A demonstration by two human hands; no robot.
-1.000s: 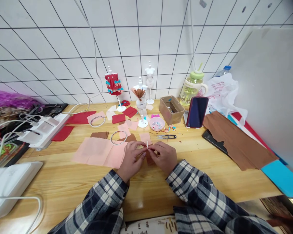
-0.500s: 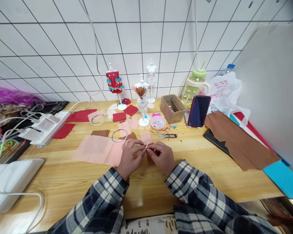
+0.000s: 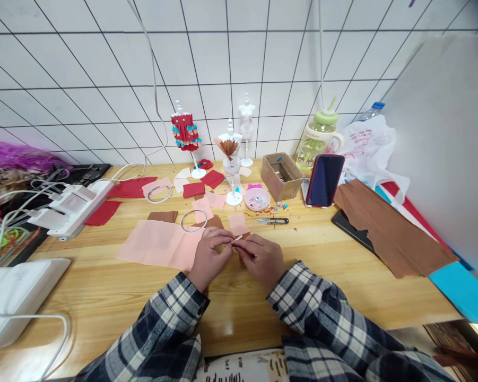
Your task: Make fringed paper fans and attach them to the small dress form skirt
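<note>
My left hand [image 3: 211,255] and my right hand [image 3: 263,258] meet over the table, thumbs and fingertips pinched together. Between them is a thin white strip [image 3: 237,238], too small to identify further. A brown piece of crepe paper [image 3: 245,235] shows just behind my right fingertips, partly hidden by that hand. To the left of my left hand lies a large pink crepe paper sheet [image 3: 153,244], with a silver ring [image 3: 182,220] at its far edge. Beyond my fingers sits a small pink paper piece [image 3: 237,224]. Thread snips [image 3: 273,220] rest beyond my right hand.
Behind stand a bare mini mannequin [image 3: 246,119], one with a brown paper fan [image 3: 229,147], and one in a red dress [image 3: 185,131]. Nearby are a bead dish [image 3: 257,207], cardboard box [image 3: 284,190], phone [image 3: 324,180] and jug [image 3: 317,140]. Left is a power strip [image 3: 77,209].
The white strip has tipped from nearly upright to a flatter slant. Both hands have shifted slightly left, still pinched together at the fingertips.
</note>
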